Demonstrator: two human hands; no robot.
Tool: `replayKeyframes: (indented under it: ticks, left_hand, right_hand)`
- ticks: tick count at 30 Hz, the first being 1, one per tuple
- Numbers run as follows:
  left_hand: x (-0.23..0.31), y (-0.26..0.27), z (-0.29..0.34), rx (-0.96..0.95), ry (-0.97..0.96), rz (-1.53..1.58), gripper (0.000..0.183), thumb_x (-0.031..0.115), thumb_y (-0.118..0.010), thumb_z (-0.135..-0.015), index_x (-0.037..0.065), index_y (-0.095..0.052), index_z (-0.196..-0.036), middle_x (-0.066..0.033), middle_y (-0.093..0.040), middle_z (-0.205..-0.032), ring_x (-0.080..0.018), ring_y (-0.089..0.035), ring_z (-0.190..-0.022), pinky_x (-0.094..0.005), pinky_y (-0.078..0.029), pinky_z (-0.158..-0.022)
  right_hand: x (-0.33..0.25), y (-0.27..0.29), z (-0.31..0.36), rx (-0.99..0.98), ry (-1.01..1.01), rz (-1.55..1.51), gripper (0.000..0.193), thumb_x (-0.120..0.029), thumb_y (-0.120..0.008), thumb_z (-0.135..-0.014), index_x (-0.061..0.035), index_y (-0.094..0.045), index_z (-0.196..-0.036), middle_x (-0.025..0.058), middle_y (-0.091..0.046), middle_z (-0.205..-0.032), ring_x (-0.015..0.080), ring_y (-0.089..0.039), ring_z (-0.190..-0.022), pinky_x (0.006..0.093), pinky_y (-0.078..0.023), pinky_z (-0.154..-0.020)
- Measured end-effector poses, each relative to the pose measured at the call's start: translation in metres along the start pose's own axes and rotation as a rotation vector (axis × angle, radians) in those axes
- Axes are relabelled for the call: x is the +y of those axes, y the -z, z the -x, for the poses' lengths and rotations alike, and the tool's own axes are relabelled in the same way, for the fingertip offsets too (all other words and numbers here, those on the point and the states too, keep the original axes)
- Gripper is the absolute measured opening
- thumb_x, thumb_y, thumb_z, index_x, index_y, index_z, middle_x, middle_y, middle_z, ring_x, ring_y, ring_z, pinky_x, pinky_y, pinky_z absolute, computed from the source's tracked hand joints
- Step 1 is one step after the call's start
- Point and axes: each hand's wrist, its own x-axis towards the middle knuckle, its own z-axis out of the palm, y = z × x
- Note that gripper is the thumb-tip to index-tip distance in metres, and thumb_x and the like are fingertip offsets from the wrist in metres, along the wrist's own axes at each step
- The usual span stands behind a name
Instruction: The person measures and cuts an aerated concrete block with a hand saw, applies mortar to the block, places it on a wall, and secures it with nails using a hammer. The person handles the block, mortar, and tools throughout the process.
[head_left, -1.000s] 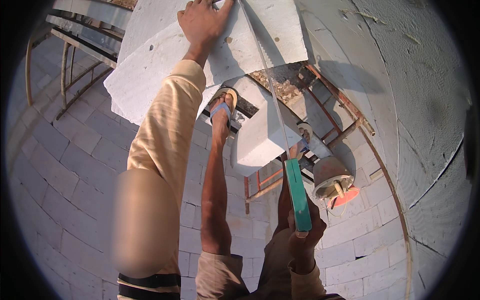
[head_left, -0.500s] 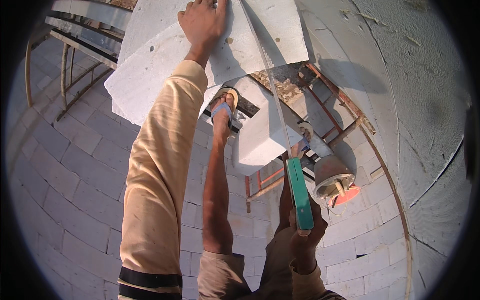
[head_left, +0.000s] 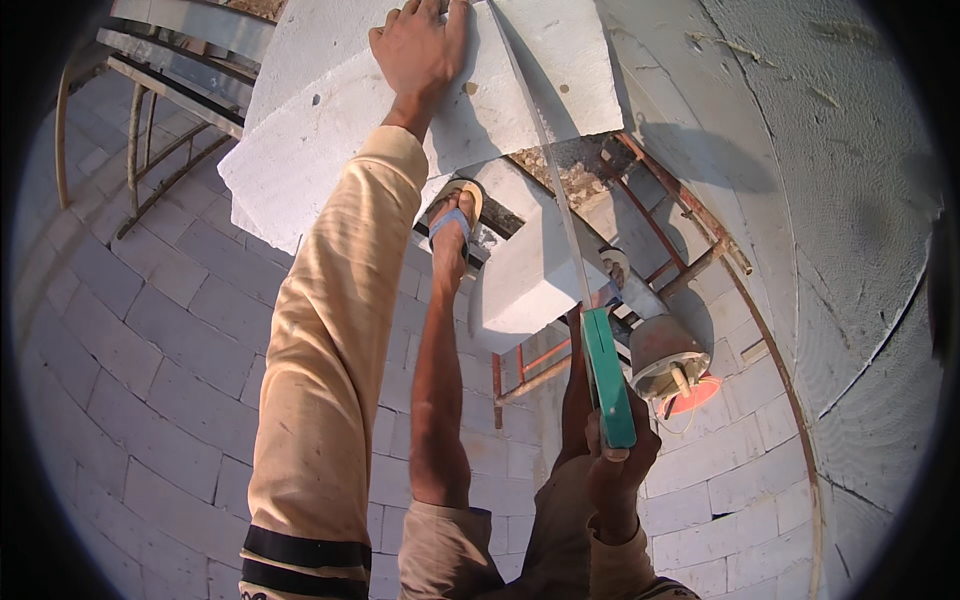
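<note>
My left hand (head_left: 420, 55) lies flat on top of a large white aerated concrete block (head_left: 330, 140), fingers stretched toward its far side. My right hand (head_left: 622, 445) is wrapped round the green handle of a hand saw (head_left: 610, 380). The saw's long, thin blade runs forward from the handle and across the block, right of my left hand. Where the blade meets the block at the top edge of the view, the cut is hard to make out. Another white block (head_left: 530, 275) sits lower down, between my sandalled feet, beneath the blade.
A bucket (head_left: 668, 350) with a red round thing (head_left: 692, 398) beside it stands at the right. Rusty scaffold tubes (head_left: 690, 200) lean near a grey plastered wall (head_left: 840, 130). At the far left is a metal frame (head_left: 180, 75). Block masonry (head_left: 150, 400) spreads below.
The saw and my right hand have slid slightly forward relative to the block. My left hand stays on the block. The whole view has shifted a little.
</note>
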Motion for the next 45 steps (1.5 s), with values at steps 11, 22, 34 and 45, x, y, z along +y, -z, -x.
replayKeyframes:
  ticks: [11, 22, 34, 45]
  left_hand:
    - [0.004, 0.012, -0.002, -0.025, 0.001, 0.043, 0.057, 0.056, -0.044, -0.102, 0.008, -0.072, -0.115, -0.0091, -0.074, -0.111, -0.0323, -0.068, -0.106, -0.0530, -0.045, -0.093]
    - [0.002, 0.005, -0.003, -0.013, 0.105, 0.142, 0.055, 0.055, -0.042, -0.103, 0.010, -0.072, -0.116, -0.0096, -0.074, -0.110, -0.0324, -0.068, -0.104, -0.0519, -0.045, -0.091]
    - [0.015, 0.028, 0.001, -0.104, 0.074, 0.180, 0.048, 0.043, -0.046, -0.104, 0.001, -0.068, -0.102, -0.0235, -0.073, -0.102, -0.0444, -0.067, -0.096, -0.0543, -0.049, -0.090]
    - [0.019, 0.030, -0.002, -0.035, 0.205, 0.332, 0.052, 0.048, -0.045, -0.103, 0.002, -0.069, -0.104, -0.0244, -0.072, -0.102, -0.0446, -0.066, -0.101, -0.0568, -0.046, -0.094]
  right_hand:
    - [-0.025, -0.068, -0.158, -0.044, 0.217, 0.004, 0.064, -0.057, -0.046, -0.108, 0.0054, -0.061, -0.110, 0.0049, -0.050, -0.065, 0.0115, -0.046, -0.062, 0.0313, -0.041, -0.059]
    - [0.003, -0.088, -0.192, 0.007, 0.334, 0.089, 0.056, -0.055, -0.043, -0.110, -0.0020, -0.061, -0.112, -0.0019, -0.046, -0.066, 0.0069, -0.040, -0.059, 0.0282, -0.037, -0.054]
    - [-0.017, -0.019, -0.049, -0.026, 0.124, -0.109, 0.060, -0.050, -0.050, -0.108, 0.0037, -0.056, -0.135, 0.0189, -0.065, -0.114, 0.0238, -0.062, -0.106, 0.0358, -0.050, -0.089]
    - [-0.005, -0.009, -0.018, 0.040, 0.011, -0.074, 0.081, -0.068, -0.048, -0.102, 0.0074, -0.057, -0.132, 0.0009, -0.059, -0.073, 0.0030, -0.043, -0.057, 0.0226, -0.031, -0.052]
